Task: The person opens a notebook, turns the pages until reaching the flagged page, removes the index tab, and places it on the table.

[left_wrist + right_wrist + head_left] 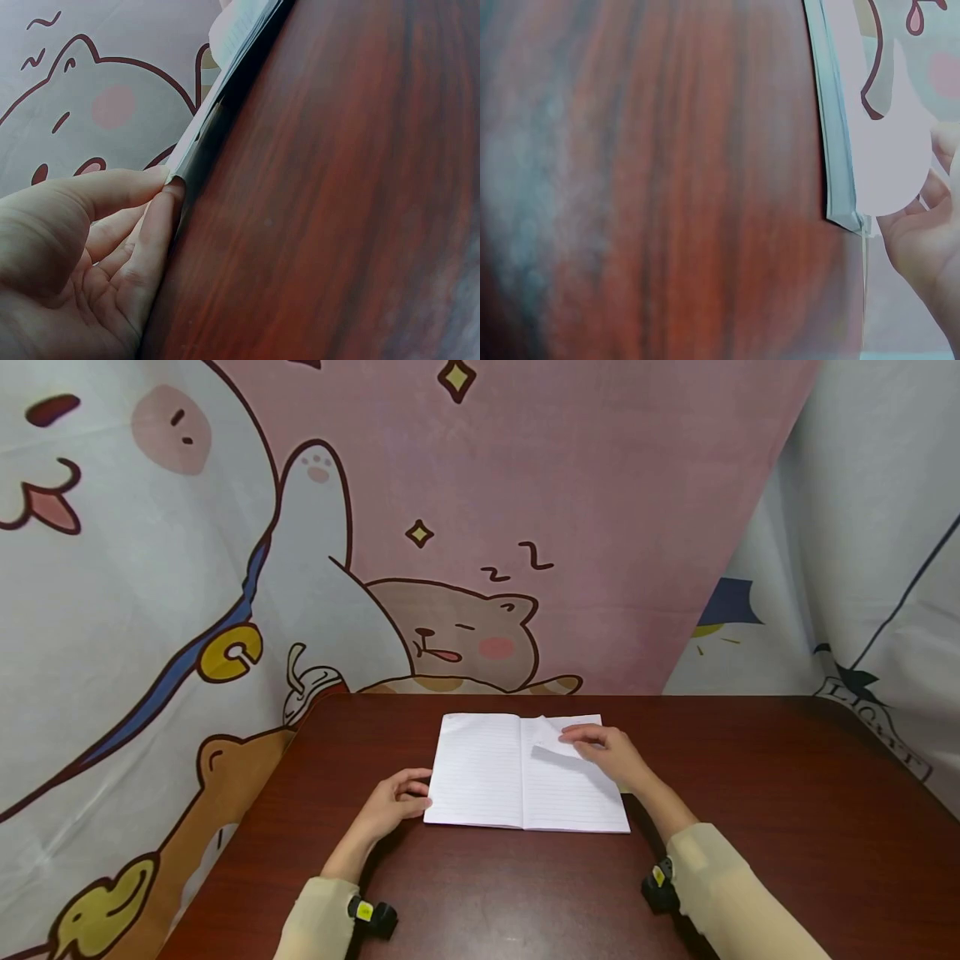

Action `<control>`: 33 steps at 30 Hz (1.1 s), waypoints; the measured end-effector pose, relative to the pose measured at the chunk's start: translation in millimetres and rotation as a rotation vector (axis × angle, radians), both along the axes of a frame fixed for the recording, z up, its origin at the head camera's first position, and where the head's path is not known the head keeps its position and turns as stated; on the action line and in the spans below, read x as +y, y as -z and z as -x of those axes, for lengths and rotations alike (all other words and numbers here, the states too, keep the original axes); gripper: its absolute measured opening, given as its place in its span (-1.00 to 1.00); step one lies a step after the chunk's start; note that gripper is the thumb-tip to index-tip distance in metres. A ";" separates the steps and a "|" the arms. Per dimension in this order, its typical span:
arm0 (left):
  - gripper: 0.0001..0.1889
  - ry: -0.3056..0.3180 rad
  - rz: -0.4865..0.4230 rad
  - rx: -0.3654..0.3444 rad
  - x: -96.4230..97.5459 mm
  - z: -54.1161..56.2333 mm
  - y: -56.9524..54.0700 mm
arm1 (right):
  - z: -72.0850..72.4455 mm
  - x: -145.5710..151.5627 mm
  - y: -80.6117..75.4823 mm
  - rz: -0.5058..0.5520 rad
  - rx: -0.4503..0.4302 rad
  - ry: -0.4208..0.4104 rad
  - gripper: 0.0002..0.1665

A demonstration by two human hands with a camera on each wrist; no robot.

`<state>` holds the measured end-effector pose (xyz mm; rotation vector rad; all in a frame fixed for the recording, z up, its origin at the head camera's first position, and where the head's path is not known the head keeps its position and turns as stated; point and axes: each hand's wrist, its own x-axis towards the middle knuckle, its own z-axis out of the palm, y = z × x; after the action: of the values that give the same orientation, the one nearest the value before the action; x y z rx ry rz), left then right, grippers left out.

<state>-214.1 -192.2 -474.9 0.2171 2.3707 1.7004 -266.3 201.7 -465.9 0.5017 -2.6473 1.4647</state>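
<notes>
A lined notebook [472, 772] lies spread on the table, its fold running down the middle. At its left edge my left hand [393, 799] pinches the margin; the left wrist view shows the thumb on top and a finger underneath. My right hand [607, 752] is over the upper part of the right half, where thumb and fingers grip a white page [552, 741] whose corner curls over toward the fold. In the right wrist view the bent page [892, 165] stands up in a rounded curve beside the right hand [926, 232], partly hiding its fingertips.
The dark reddish wooden table [480, 893] extends around the notebook on all sides. Behind it hangs a pink and white cartoon cloth [622, 527], with more cloth at the left and right. Each wrist carries a small black camera [372, 917] below a pale sleeve [318, 918].
</notes>
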 end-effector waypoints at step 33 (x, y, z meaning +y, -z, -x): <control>-0.47 0.006 -0.012 0.010 0.5 -1.6 -2.5 | -2.9 -24.1 1.8 0.002 0.062 -0.143 -0.72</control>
<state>-212.5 -191.7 -472.4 0.2353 2.3651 1.7154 -263.4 177.6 -467.7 0.7371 -2.6104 1.4627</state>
